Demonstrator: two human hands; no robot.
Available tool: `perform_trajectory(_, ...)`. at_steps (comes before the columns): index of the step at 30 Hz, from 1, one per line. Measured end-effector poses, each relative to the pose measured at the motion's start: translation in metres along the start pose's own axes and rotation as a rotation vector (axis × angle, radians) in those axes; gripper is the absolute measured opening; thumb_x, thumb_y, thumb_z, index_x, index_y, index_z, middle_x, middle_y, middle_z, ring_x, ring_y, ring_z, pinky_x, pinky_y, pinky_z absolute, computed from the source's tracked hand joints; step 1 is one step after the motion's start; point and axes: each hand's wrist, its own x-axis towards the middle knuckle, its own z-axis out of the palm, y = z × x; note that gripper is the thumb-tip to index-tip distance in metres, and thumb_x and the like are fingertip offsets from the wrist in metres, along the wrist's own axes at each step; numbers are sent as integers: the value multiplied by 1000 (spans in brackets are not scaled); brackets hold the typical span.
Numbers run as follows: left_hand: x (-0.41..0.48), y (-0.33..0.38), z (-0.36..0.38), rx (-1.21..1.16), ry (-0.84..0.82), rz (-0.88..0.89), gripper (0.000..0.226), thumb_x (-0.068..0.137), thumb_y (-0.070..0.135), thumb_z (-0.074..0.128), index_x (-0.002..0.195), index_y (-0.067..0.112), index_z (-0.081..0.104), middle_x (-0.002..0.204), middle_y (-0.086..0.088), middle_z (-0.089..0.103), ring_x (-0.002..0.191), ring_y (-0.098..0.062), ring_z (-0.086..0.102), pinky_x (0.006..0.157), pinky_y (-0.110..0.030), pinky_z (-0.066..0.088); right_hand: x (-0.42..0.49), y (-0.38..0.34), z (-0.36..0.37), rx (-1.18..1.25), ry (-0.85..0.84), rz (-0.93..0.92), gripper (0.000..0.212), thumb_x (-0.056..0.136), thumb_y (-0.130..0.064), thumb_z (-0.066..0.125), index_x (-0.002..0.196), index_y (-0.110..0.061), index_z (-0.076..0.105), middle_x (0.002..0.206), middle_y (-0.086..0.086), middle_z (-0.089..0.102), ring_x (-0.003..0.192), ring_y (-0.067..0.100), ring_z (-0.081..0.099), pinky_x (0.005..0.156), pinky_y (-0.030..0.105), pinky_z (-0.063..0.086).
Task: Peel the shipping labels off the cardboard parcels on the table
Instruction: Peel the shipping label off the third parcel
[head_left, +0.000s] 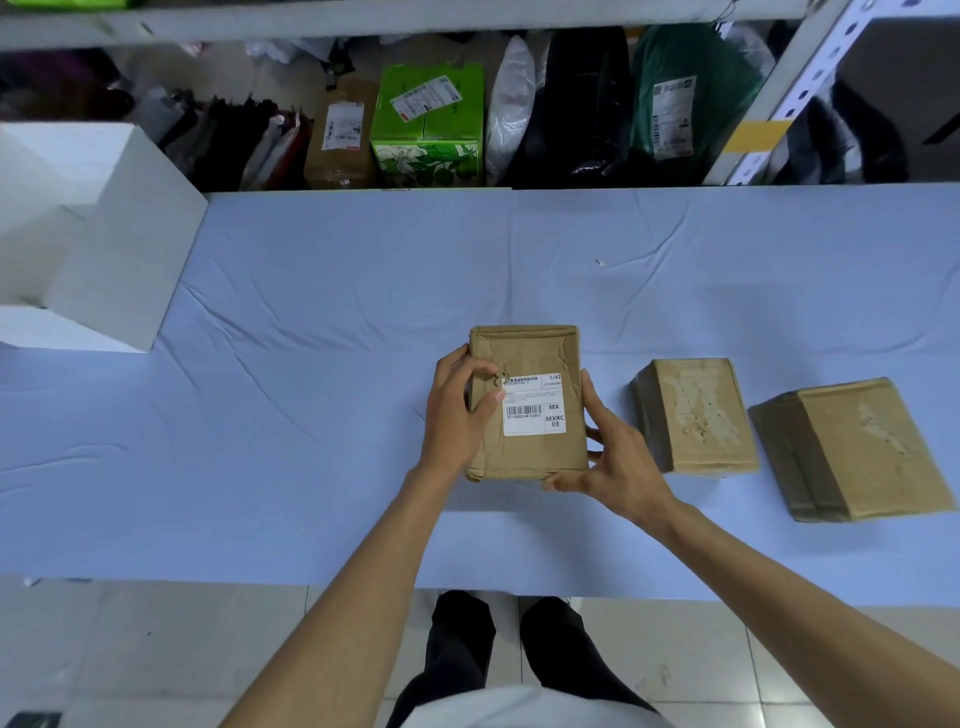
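A small cardboard parcel is held over the blue-covered table, tilted toward me. A white shipping label with a barcode sticks to its top face; the label's upper left corner looks torn and lifted. My left hand grips the parcel's left side, with fingertips at that torn corner. My right hand holds the right side and bottom edge. Two more cardboard parcels lie to the right, with torn patches of paper residue on their tops.
A large white box stands at the table's left end. Behind the table, a shelf holds a green carton, a brown parcel and several bagged packages. A metal rack post rises at the back right. The floor is tiled.
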Motion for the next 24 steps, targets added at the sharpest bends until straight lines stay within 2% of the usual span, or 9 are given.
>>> perform_trajectory(7, -4, 0, 4, 38, 31, 12, 13, 85, 17, 68, 96, 23, 69, 137, 8, 42, 133, -7, 41, 105, -40, 43, 0, 0, 0, -18, 4, -14, 131, 60, -4, 90, 153, -40, 4, 130, -14, 55, 114, 9, 56, 77, 20, 56)
perform_trajectory(9, -4, 2, 4, 72, 32, 24, 12, 85, 14, 67, 96, 20, 70, 140, 3, 42, 134, -9, 41, 107, -30, 40, 0, 0, 0, -25, 6, -14, 132, 59, -4, 90, 153, -40, 4, 130, -14, 55, 114, 11, 56, 79, 23, 57)
perform_trajectory(13, -6, 8, 7, 138, 57, 21, 13, 88, 10, 64, 98, 14, 69, 145, -2, 40, 135, -9, 39, 97, 2, 25, 1, 0, 0, -29, 1, -11, 133, 59, -5, 90, 153, -42, 3, 129, -13, 56, 114, 9, 56, 79, 22, 57)
perform_trajectory(15, -9, 10, 12, 161, 91, 11, 14, 90, 9, 61, 100, 13, 69, 148, -5, 38, 134, -12, 40, 93, 8, 20, 1, 0, 0, -35, 5, -11, 133, 59, -6, 91, 153, -42, 3, 127, -15, 56, 114, 9, 57, 80, 23, 57)
perform_trajectory(17, -13, 10, 17, 192, 131, 3, 17, 91, 10, 59, 104, 13, 70, 150, -7, 37, 132, -14, 43, 91, 9, 19, 1, 1, 0, -41, 7, -11, 133, 59, -7, 91, 153, -42, 3, 127, -14, 56, 113, 10, 57, 81, 25, 58)
perform_trajectory(21, -14, 8, 19, 195, 177, 2, 21, 90, 8, 61, 107, 13, 72, 148, -7, 40, 131, -16, 47, 98, 0, 25, 2, 2, -1, -50, 6, -16, 133, 59, -8, 91, 153, -41, 3, 129, -9, 57, 113, 13, 59, 81, 29, 59)
perform_trajectory(24, -13, 6, 19, 163, 181, 13, 22, 89, 8, 63, 109, 11, 72, 146, -8, 43, 129, -15, 48, 98, 3, 25, 2, 1, -1, -49, 6, -13, 133, 59, -8, 91, 153, -41, 2, 131, -9, 56, 114, 13, 58, 81, 30, 59)
